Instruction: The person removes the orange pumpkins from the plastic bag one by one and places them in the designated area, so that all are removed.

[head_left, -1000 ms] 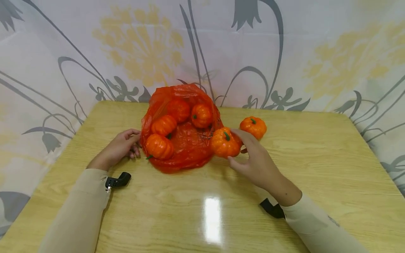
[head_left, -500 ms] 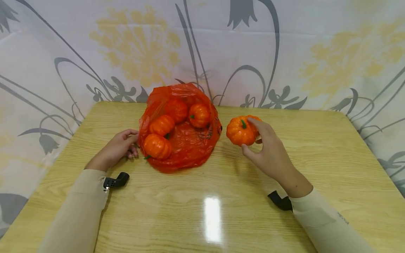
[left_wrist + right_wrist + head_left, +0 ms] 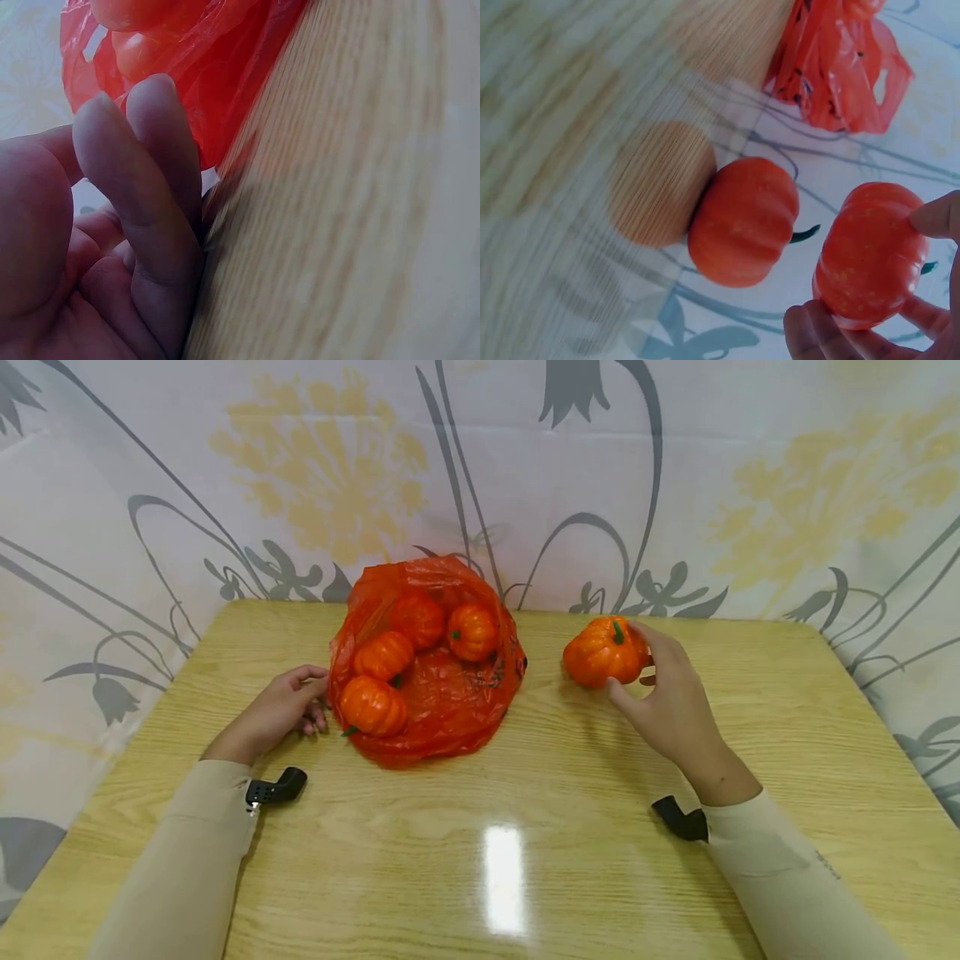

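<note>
My right hand (image 3: 671, 697) grips a small orange pumpkin (image 3: 621, 645) with a green stem, thumb on one side and fingers on the other. In the right wrist view the held pumpkin (image 3: 874, 251) is raised off the table, beside another pumpkin (image 3: 744, 221) that rests there. The held one partly covers that other in the head view. My left hand (image 3: 273, 714) rests on the table at the left edge of a red plastic bag (image 3: 450, 710). Its fingers (image 3: 127, 169) are loosely bent, tips overlapping the bag in the left wrist view. Several pumpkins (image 3: 373, 706) lie inside the open bag.
The wood-grain table (image 3: 390, 852) ends at the back against a wall covering (image 3: 495, 460) printed with grey and yellow flowers. Black camera mounts (image 3: 276, 787) stick out from both beige sleeves (image 3: 183, 852) just above the tabletop.
My right hand has carried its pumpkin from the bag's right edge to the right and back, up to the pumpkin standing there. The left hand has stayed at the bag.
</note>
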`<state>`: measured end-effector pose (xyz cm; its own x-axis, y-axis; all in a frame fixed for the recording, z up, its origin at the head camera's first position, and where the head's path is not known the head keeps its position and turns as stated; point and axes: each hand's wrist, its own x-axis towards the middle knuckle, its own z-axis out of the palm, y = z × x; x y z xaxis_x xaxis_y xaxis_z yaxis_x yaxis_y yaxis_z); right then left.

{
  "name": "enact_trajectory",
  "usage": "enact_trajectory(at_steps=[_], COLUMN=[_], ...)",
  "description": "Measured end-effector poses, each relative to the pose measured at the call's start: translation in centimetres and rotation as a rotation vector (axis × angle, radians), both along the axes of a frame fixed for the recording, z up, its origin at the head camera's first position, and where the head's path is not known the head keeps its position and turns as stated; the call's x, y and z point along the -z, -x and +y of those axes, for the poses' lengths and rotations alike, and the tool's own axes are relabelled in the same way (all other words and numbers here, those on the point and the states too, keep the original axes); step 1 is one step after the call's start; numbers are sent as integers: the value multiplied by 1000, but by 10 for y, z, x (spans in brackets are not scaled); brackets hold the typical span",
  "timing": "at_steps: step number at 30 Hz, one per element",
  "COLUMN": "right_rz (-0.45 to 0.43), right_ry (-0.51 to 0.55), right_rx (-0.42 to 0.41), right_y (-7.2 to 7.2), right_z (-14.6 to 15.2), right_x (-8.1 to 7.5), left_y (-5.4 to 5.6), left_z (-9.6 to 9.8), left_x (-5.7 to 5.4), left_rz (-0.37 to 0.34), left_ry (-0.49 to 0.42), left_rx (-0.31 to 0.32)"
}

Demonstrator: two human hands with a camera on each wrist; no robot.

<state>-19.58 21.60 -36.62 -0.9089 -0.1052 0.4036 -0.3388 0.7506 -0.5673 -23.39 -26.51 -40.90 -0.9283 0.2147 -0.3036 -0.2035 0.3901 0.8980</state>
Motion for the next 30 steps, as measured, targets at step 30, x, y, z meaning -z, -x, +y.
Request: enact_trajectory(at_steps=[30], right_rz=[-272], right_ry=[94], right_rx=[140], right_y=[21], right_z=[54], right_x=[7], left_y=[-1], left_z=[1], left_x=[1], left_rz=[5], left_ry=[3], left_rx=[2])
